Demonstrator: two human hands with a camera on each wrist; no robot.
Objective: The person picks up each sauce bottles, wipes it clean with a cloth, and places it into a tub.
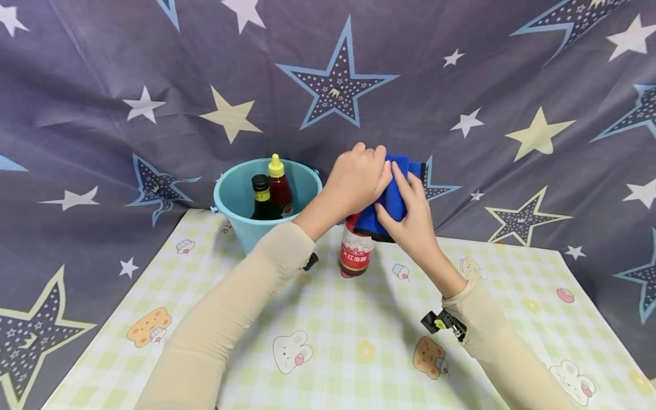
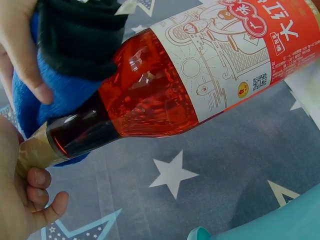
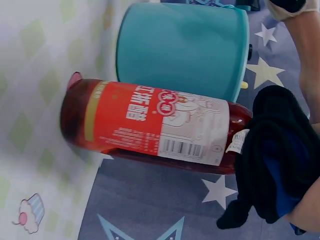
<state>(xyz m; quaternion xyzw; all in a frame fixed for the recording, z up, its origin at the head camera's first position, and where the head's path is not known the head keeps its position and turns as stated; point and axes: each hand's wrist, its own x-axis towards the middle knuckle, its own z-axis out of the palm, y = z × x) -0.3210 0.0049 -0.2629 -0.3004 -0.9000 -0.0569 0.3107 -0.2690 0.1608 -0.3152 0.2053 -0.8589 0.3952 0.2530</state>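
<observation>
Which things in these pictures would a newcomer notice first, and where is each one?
Probably the bright blue cloth, which the right hand holds against the upper part of a red-labelled bottle. Left of it, a turquoise bucket holds a yellow-capped bottle and a black-capped bottle. A dark backdrop with large stars hangs behind.

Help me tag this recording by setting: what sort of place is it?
Probably a small staged indoor tabletop set-up: a dark star-printed fabric backdrop hangs behind a green-and-white checked cartoon-print tablecloth, on which a round light-blue bucket stands.
</observation>
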